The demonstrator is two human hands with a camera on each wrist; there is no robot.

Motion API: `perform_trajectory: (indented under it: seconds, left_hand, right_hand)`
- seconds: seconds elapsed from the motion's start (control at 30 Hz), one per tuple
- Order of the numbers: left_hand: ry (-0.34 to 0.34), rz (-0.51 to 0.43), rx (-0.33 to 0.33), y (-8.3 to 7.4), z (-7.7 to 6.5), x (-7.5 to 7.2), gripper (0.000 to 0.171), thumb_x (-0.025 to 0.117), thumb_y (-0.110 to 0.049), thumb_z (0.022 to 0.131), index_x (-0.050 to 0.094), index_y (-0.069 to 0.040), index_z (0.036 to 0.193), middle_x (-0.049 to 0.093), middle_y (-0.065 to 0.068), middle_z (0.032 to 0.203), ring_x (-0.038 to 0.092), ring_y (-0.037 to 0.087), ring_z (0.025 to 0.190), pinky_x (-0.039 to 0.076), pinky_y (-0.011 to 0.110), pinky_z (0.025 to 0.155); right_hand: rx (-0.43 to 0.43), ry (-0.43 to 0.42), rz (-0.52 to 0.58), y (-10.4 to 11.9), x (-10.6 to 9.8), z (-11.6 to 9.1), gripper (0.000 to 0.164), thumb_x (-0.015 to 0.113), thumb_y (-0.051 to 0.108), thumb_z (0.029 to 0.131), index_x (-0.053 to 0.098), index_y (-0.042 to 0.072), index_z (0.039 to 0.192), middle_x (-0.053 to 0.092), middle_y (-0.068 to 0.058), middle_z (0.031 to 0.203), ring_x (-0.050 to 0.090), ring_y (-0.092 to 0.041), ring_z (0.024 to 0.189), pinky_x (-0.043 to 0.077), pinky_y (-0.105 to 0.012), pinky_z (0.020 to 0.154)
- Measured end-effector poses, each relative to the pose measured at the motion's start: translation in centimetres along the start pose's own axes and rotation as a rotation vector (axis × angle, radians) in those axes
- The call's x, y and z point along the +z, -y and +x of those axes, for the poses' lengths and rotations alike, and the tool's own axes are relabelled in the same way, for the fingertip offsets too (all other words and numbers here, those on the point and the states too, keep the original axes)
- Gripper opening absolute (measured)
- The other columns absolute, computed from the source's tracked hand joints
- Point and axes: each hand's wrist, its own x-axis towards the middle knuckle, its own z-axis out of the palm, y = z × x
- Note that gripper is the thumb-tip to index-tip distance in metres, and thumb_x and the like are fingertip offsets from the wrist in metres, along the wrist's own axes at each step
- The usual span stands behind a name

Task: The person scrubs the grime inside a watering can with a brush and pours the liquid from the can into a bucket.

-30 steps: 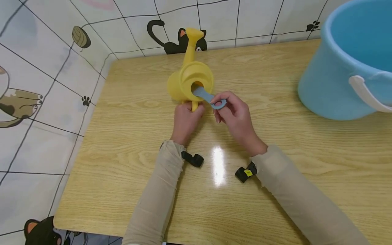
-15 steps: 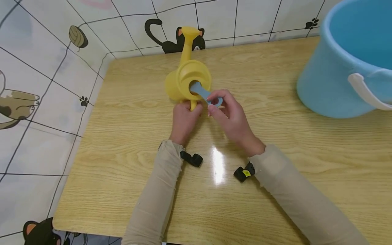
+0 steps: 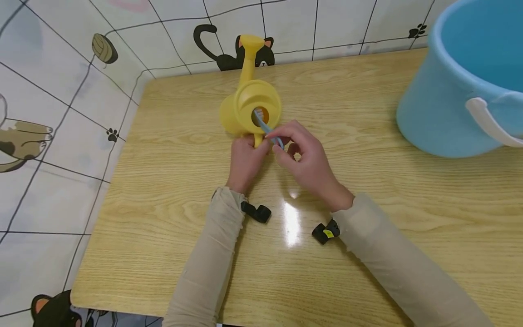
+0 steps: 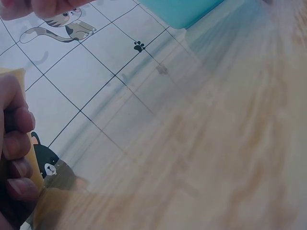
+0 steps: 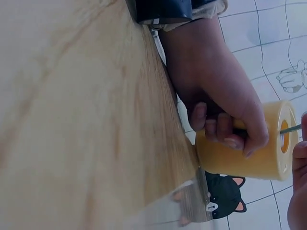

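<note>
A yellow watering can (image 3: 261, 93) stands on the wooden table, its spout toward the back wall and its round opening facing up toward me. My left hand (image 3: 245, 159) grips the can's handle, fingers curled round it, as the right wrist view also shows on the yellow can (image 5: 240, 160). Between thumb and fingers my right hand (image 3: 308, 156) pinches the looped end of a light blue brush (image 3: 266, 128). White bristles show at the brush's far end, inside the opening. In the left wrist view, the left hand's curled fingers (image 4: 19, 143) lie against the yellow can.
A large light blue bucket (image 3: 441, 109) with a white handle stands at the right of the table (image 3: 163, 204). White tiled walls (image 3: 339, 27) with cat drawings close off the back and left. Black wrist cameras hang beneath both sleeves, close over the tabletop.
The brush has turned from flat to edge-on, so its bristles now show in the opening. My right hand has shifted slightly left. The left hand keeps its grip on the watering can.
</note>
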Motion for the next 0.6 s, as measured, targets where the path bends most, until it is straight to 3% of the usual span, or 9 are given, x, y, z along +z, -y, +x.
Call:
perform_trajectory:
  seconds: [0.13,0.4,0.6]
  left_hand:
    - [0.01,0.026,-0.006,-0.13,-0.01,0.08,0.031,0.061,-0.019,0.077,0.053,-0.004,0.05,0.039,-0.003,0.045,0.035,0.009,0.043,0.025,0.023,0.039]
    - [0.017,0.013,0.008,-0.02,0.0,0.19,0.025,0.063,-0.016,0.077,0.058,-0.004,0.056,0.041,-0.003,0.048,0.038,0.009,0.049,0.029,0.024,0.044]
    - [0.027,0.117,0.084,0.01,0.18,-0.04,0.018,0.059,-0.004,0.074,0.056,-0.002,0.056,0.042,0.0,0.049,0.037,0.011,0.049,0.029,0.025,0.045]
  right_hand:
    - [-0.011,0.021,-0.015,0.2,0.23,-0.08,0.018,0.06,-0.003,0.081,0.059,-0.005,0.098,0.055,-0.016,0.091,0.05,-0.013,0.08,0.045,-0.029,0.061]
    - [0.079,0.013,-0.021,-0.21,0.31,-0.09,0.027,0.064,0.004,0.081,0.06,-0.001,0.107,0.058,-0.009,0.099,0.055,-0.012,0.085,0.047,-0.031,0.067]
    - [-0.036,0.064,-0.083,0.14,0.62,-0.11,0.026,0.066,0.0,0.077,0.063,0.0,0.103,0.059,-0.009,0.09,0.054,-0.01,0.078,0.047,-0.03,0.063]
